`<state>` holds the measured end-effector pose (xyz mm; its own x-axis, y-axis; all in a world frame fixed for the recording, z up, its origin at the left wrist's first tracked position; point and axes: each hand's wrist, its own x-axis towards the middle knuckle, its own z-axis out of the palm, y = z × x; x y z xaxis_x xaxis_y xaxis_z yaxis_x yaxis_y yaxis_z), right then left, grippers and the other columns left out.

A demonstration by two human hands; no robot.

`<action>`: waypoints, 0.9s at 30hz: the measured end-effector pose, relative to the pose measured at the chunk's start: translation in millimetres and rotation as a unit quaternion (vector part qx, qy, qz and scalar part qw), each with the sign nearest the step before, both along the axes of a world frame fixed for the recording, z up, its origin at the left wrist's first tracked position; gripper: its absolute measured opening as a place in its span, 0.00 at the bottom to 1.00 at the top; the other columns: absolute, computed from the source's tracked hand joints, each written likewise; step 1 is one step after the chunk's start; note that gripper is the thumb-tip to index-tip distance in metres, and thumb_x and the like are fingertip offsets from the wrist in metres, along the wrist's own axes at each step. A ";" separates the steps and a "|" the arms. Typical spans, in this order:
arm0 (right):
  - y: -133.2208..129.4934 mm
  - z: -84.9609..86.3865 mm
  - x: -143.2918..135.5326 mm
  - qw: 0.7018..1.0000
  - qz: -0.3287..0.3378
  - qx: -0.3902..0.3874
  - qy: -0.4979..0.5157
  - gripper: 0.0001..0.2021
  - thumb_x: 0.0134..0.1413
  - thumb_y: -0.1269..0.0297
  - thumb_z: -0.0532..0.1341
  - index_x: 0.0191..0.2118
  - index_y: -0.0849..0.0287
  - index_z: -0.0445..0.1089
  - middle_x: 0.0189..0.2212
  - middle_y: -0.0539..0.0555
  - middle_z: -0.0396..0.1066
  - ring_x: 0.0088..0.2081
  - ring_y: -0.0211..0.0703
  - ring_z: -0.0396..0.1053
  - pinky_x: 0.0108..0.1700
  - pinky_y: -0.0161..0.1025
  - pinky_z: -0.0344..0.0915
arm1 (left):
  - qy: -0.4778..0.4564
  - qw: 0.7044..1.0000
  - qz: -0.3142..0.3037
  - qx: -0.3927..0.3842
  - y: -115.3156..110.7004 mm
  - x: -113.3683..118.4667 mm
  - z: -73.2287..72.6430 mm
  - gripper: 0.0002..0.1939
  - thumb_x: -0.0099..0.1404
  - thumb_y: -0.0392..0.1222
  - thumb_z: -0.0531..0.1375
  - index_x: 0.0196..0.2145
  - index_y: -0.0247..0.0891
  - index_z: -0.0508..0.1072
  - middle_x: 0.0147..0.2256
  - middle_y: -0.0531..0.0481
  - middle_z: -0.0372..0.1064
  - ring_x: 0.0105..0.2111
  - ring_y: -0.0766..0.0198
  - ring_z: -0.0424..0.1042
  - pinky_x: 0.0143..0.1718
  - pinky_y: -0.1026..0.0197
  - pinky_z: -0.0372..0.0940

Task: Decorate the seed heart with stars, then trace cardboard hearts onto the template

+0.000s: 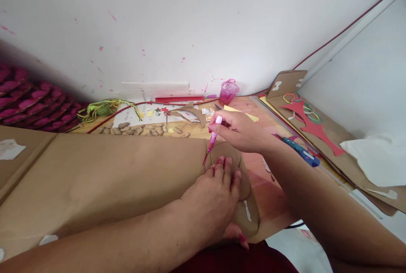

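Note:
My left hand (218,192) lies on a large brown cardboard sheet (136,167), its paint-stained fingers stretched out and pressing a rounded cardboard shape (245,184). Part of that shape is hidden under the fingers. Its thumb rests lower, near the sheet's front edge. Just beyond, my right hand (234,127) is closed around a slim white pen-like tool (214,135) smeared with pink. The thin tip points down at the cardboard beside the rounded shape's left edge; whether it touches is too small to tell.
Peanuts in shells (152,130), green yarn (104,109) and a pink-stained plastic cup (229,91) line the back by the wall. A blue-handled tool (301,150), red paper cutouts (320,131) and more cardboard (349,167) lie right. A large pink-and-brown scaled object (34,99) stands left.

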<state>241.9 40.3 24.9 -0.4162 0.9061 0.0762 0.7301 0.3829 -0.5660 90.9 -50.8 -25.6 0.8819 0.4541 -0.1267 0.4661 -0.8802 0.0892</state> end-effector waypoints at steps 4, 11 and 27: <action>1.0 -0.7 0.1 1.000 0.001 0.002 0.002 0.12 0.65 0.62 0.58 0.30 0.58 0.68 0.27 0.49 0.71 0.30 0.39 0.64 0.35 0.38 0.55 | 0.003 1.000 0.001 -0.004 -0.3 -0.2 0.4 0.63 0.55 0.79 0.55 0.69 0.19 0.56 0.67 0.13 0.44 0.67 0.28 0.55 0.61 0.40 0.61; 1.3 1.0 -5.3 0.999 0.032 0.016 0.010 0.10 0.66 0.62 0.57 0.32 0.58 0.68 0.27 0.48 0.71 0.29 0.39 0.63 0.34 0.38 0.54 | 0.008 1.000 0.002 -0.005 -1.1 -1.1 1.4 0.63 0.56 0.78 0.55 0.69 0.20 0.55 0.67 0.15 0.44 0.67 0.30 0.55 0.60 0.40 0.62; 5.4 10.0 -15.2 0.997 0.073 0.005 -0.034 0.11 0.66 0.67 0.57 0.29 0.57 0.65 0.25 0.48 0.73 0.28 0.39 0.64 0.33 0.38 0.54 | 0.013 1.000 0.004 -0.013 -1.4 -0.5 1.3 0.63 0.56 0.78 0.55 0.70 0.20 0.54 0.67 0.14 0.42 0.68 0.30 0.52 0.61 0.40 0.62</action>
